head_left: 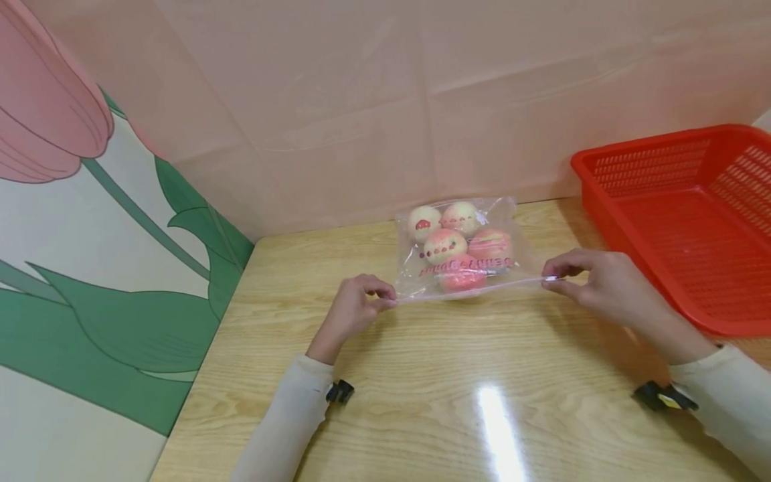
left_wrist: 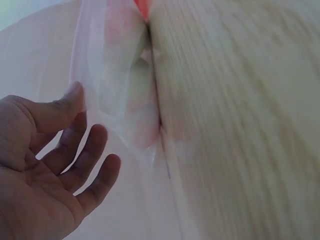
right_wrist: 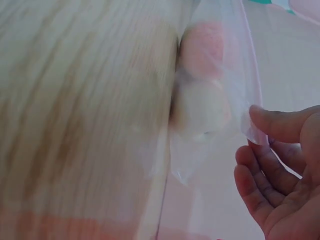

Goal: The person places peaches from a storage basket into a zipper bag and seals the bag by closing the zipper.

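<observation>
A clear zip bag (head_left: 409, 278) with red print lies on the wooden table, its zip edge toward me. Inside it are several round pink and cream peaches (head_left: 444, 246). My left hand (head_left: 357, 304) pinches the left end of the zip edge between thumb and forefinger. At the right end, my right hand (head_left: 608, 284) pinches the same edge, which is drawn nearly straight. In the left wrist view the left hand's (left_wrist: 55, 160) other fingers are loosely bent. The right wrist view shows the right hand (right_wrist: 285, 165) with its thumb on the bag's edge.
A red plastic basket (head_left: 626, 231) with slotted walls stands to the right, close to my right forearm. Behind the wooden table (head_left: 409, 388) hangs a pale pink cloth (head_left: 337, 134). A panel with a painted tulip (head_left: 120, 321) borders the left side.
</observation>
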The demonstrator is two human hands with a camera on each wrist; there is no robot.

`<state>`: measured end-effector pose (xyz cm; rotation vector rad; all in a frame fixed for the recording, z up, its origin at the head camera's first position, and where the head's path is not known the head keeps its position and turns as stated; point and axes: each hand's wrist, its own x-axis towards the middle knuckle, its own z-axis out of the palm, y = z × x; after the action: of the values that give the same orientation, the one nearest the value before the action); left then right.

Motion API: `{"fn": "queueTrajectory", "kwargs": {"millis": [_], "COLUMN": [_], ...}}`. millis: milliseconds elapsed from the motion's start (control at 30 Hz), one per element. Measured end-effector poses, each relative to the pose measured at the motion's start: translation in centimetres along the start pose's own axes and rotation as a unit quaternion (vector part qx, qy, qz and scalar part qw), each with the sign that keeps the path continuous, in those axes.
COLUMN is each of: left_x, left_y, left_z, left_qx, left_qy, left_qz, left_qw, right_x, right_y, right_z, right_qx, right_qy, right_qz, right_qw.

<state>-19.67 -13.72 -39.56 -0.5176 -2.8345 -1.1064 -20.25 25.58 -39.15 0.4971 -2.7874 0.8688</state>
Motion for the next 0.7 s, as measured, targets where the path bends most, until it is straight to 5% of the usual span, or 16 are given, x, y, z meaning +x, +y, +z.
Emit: {"fn": "queueTrajectory", "kwargs": {"millis": [367, 700], "left_x": [-0.3, -0.6], "left_y": [0.8, 1.2], "left_z": [-0.3, 0.2], "left_qx": [0.030, 0.122], "left_qy": [-0.050, -0.123], "left_qz": [0.033, 0.032], "left_qw": [0.9977, 0.9844], "right_x": [0.0, -0.5], "right_y": [-0.3, -0.3], "right_z": [0.2, 0.9], "right_qx": [-0.056, -0.119], "right_qy": [-0.036, -0.092], "right_qz": [-0.114, -0.218], "right_qw": [0.991, 0.964]}}
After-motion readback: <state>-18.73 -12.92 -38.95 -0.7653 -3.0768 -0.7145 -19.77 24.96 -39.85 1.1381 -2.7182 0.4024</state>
